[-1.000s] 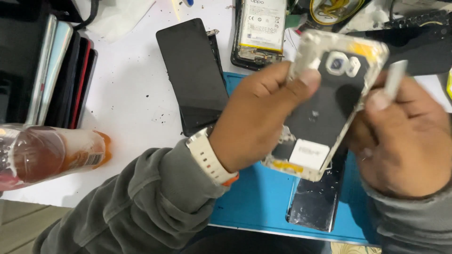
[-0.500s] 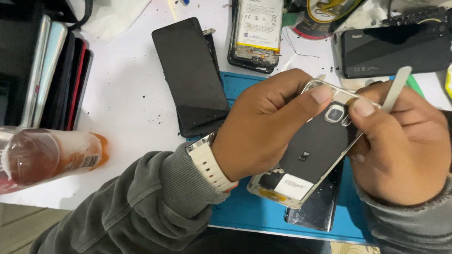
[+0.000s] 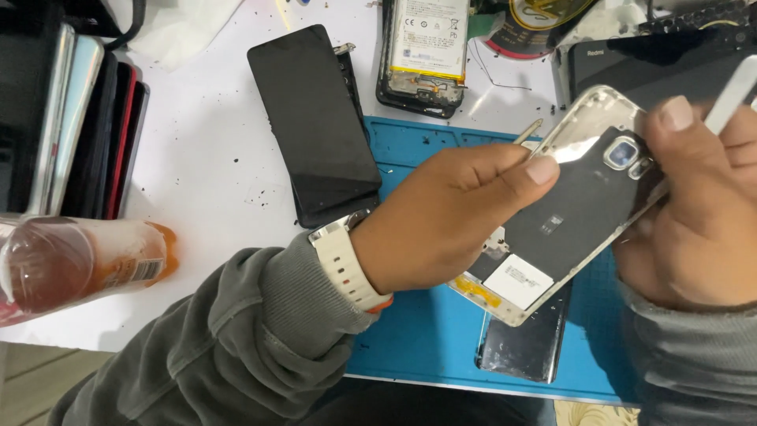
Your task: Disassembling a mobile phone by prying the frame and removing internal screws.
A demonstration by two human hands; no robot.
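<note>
My left hand (image 3: 449, 213) and my right hand (image 3: 702, 213) hold an opened smartphone (image 3: 576, 213) tilted above the blue work mat (image 3: 418, 347). Its back faces me: silver frame, dark inner plate, camera near the top, white sticker low down. My left thumb lies along its left edge. My right thumb presses its upper right edge by the camera, and that hand also grips a white flat pry tool (image 3: 733, 91). A thin pale stick (image 3: 527, 132) pokes out above my left thumb. A black back cover (image 3: 524, 347) lies on the mat beneath the phone.
A black phone screen (image 3: 315, 118) lies on the white table beside the mat. An opened phone showing its battery (image 3: 426, 47) sits at the top, a dark device (image 3: 631, 63) at top right. Stacked phones (image 3: 87, 126) stand at left, above a lying orange-liquid bottle (image 3: 71, 264).
The phone, held high and upright a second ago, dropped lower and tilted flatter, then shifted a little up and right. My right thumb now rests beside the camera.
</note>
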